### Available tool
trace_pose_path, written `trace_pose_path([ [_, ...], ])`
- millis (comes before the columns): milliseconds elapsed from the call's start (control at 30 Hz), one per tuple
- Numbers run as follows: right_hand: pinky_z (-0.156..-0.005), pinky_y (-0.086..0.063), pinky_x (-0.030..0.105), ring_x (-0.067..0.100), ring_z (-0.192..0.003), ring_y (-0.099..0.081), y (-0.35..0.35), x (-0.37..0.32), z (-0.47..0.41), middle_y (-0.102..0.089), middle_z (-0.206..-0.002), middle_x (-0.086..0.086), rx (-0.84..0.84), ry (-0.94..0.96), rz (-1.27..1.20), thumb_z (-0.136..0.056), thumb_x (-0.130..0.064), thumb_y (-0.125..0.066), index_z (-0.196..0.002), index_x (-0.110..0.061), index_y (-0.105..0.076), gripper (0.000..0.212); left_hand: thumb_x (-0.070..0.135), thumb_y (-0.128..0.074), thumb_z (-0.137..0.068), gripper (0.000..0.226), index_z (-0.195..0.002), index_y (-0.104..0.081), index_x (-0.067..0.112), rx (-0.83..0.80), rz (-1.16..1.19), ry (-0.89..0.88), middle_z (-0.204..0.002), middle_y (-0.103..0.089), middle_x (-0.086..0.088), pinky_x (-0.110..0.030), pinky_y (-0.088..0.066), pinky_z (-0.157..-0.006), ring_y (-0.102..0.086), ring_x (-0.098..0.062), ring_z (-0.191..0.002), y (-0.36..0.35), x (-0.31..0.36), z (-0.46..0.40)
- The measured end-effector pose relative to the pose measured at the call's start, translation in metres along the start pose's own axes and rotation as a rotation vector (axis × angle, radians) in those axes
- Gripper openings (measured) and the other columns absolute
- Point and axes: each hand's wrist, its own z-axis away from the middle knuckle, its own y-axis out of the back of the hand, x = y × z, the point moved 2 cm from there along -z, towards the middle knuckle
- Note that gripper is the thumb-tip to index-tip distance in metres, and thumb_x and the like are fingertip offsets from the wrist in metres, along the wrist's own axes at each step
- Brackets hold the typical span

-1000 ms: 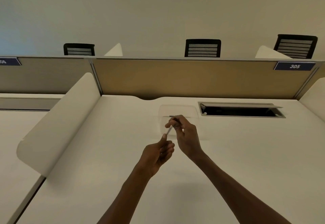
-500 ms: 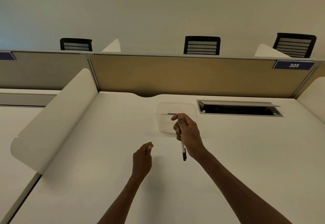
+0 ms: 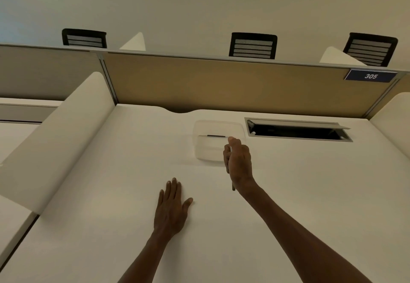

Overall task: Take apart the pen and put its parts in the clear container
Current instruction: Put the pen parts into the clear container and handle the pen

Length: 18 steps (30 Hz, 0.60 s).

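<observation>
1. Left hand is lying flat on desk, fingers together, thumb out.
2. Right hand is gripping pen w/ curled fingers, tip pointing down, beside clear container.
3. 1 dark part is lying inside container.

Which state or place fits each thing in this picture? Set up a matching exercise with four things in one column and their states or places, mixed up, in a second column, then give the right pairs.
Things:
1. left hand
2. right hand
3. clear container
4. sign marked 305

States or places:
A. fixed at the top of the tan divider panel
B. lying flat, palm down, on the desk
C. standing on the desk beside the open cable hatch, a dark part inside
D. raised near the container, gripping a pen part

Pairs: 1-B, 2-D, 3-C, 4-A
</observation>
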Motion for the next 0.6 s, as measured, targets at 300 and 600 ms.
trace_pose_path([
  [300, -0.047, -0.019, 0.04, 0.017, -0.045, -0.021, -0.009, 0.017, -0.001, -0.022, -0.044, 0.001, 0.069, 0.167, 0.184, -0.084, -0.05, -0.03, -0.049, -0.019, -0.023, 0.047, 0.055, -0.026, -0.099, 0.074, -0.154, -0.001, 0.012, -0.005, 0.004, 0.002, -0.162, 0.011, 0.002, -0.032, 0.006, -0.121, 0.014, -0.013, -0.149, 0.002, 0.001, 0.001],
  [600, -0.048, -0.017, 0.034, 0.012, -0.043, -0.02, -0.006, 0.015, 0.001, -0.022, -0.041, -0.007, 0.058, 0.164, 0.18, -0.084, -0.051, -0.03, -0.047, -0.023, -0.021, 0.047, 0.055, -0.027, -0.099, 0.074, -0.154, -0.002, 0.011, 0.002, 0.005, -0.006, -0.162, 0.009, 0.001, -0.032, 0.006, -0.12, 0.012, -0.014, -0.149, 0.001, 0.001, 0.001],
])
